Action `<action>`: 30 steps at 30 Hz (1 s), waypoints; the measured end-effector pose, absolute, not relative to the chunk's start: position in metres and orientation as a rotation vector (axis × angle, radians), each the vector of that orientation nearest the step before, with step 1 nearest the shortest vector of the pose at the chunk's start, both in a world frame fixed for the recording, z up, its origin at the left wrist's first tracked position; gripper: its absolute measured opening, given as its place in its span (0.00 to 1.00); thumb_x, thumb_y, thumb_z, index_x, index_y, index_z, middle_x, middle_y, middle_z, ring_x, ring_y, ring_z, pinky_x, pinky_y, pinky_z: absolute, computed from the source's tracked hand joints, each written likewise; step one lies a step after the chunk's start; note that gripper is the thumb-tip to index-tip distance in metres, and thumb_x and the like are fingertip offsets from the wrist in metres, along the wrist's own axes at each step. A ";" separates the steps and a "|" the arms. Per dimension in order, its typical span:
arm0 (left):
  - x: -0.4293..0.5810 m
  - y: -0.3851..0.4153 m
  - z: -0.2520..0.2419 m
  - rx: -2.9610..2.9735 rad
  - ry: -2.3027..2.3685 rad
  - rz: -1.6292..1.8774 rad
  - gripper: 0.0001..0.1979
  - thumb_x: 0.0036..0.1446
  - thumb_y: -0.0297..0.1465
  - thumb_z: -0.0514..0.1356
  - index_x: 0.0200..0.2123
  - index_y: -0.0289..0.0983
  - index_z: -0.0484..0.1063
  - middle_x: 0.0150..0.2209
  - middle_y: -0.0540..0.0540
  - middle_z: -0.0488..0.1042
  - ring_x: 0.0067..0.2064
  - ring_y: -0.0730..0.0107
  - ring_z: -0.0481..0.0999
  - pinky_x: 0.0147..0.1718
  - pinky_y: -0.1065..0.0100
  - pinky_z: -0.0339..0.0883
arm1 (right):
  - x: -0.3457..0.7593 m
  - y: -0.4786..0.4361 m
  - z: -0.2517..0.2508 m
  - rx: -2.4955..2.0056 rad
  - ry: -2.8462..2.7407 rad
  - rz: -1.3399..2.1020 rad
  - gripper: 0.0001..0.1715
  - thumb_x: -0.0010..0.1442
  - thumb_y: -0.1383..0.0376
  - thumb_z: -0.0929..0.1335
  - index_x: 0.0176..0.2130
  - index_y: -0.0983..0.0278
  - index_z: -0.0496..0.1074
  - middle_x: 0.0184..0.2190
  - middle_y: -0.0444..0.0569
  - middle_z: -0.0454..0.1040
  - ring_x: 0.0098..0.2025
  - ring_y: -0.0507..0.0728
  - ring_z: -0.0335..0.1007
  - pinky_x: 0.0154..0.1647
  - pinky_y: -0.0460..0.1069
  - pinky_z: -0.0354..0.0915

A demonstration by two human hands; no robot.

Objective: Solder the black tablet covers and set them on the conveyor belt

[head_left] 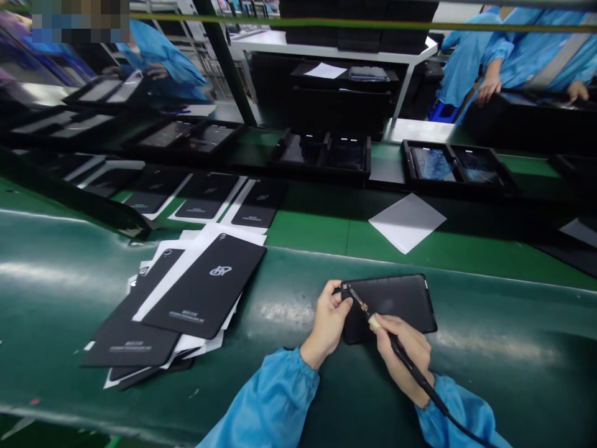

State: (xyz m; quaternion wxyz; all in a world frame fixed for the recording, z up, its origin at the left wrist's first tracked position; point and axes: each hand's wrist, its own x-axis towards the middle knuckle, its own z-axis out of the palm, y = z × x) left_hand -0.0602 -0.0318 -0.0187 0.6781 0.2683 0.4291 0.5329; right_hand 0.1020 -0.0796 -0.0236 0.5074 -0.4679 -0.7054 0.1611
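At the far left, at 9 o'clock from the work, a loose fan of matte black tablet back covers [205,286] lies on white paper sheets [186,239] on the dark green table [489,311]. To their right, the person's left hand [329,323], in a blue sleeve [275,392], is closed on the left end of a flat black rectangular tablet [389,308]. The tablet lies face down-looking and flat, though which face is up cannot be told for sure, with its long axis running almost level across the view and its short ends at 9 and 3 o'clock. The right hand [401,367] grips a slim black corded pen-shaped tool [422,381] like a pencil, its metal tip [357,300] pointing to 10 o'clock and touching the tablet's upper-left corner. The tablet's top edge sits near the table's far edge, while the table runs on well past its 3 o'clock end. Beyond that edge, at 12 o'clock, lies a pale grey square sheet [407,223]. At the top right, a co-worker's hands [487,90] rest near a black tray [527,118].
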 end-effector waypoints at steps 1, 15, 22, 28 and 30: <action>-0.060 -0.032 -0.019 0.605 0.961 1.200 0.18 0.50 0.32 0.69 0.40 0.39 0.64 0.29 0.51 0.79 0.27 0.69 0.79 0.29 0.70 0.70 | 0.099 -0.081 -0.025 -1.128 -1.696 0.371 0.18 0.62 0.72 0.68 0.50 0.56 0.76 0.39 0.49 0.82 0.39 0.61 0.82 0.43 0.56 0.79; -0.059 -0.031 -0.017 0.554 0.946 1.191 0.20 0.49 0.34 0.71 0.40 0.39 0.64 0.28 0.52 0.79 0.26 0.70 0.78 0.29 0.71 0.70 | 0.157 -0.033 -0.001 -1.040 -1.849 0.210 0.19 0.65 0.70 0.68 0.54 0.57 0.75 0.41 0.49 0.82 0.41 0.60 0.82 0.44 0.54 0.77; -0.060 -0.032 -0.018 0.600 0.924 1.150 0.21 0.52 0.35 0.71 0.43 0.39 0.65 0.34 0.48 0.81 0.30 0.68 0.80 0.32 0.69 0.72 | 0.172 0.024 -0.020 -1.104 -2.184 0.192 0.12 0.69 0.67 0.64 0.43 0.59 0.77 0.39 0.51 0.80 0.42 0.59 0.77 0.44 0.54 0.73; -0.062 -0.029 -0.016 0.625 0.931 1.092 0.24 0.49 0.37 0.73 0.45 0.38 0.66 0.44 0.38 0.82 0.43 0.58 0.83 0.43 0.60 0.75 | 0.227 0.086 0.000 -1.232 -2.070 0.052 0.15 0.70 0.64 0.60 0.41 0.60 0.76 0.37 0.52 0.77 0.39 0.59 0.76 0.44 0.53 0.72; -0.063 -0.028 -0.015 0.630 0.931 1.078 0.24 0.50 0.38 0.73 0.44 0.38 0.67 0.45 0.36 0.82 0.44 0.56 0.83 0.44 0.58 0.75 | 0.247 0.118 0.013 -1.266 -2.028 -0.001 0.16 0.70 0.63 0.60 0.41 0.61 0.76 0.37 0.52 0.78 0.41 0.60 0.76 0.47 0.54 0.72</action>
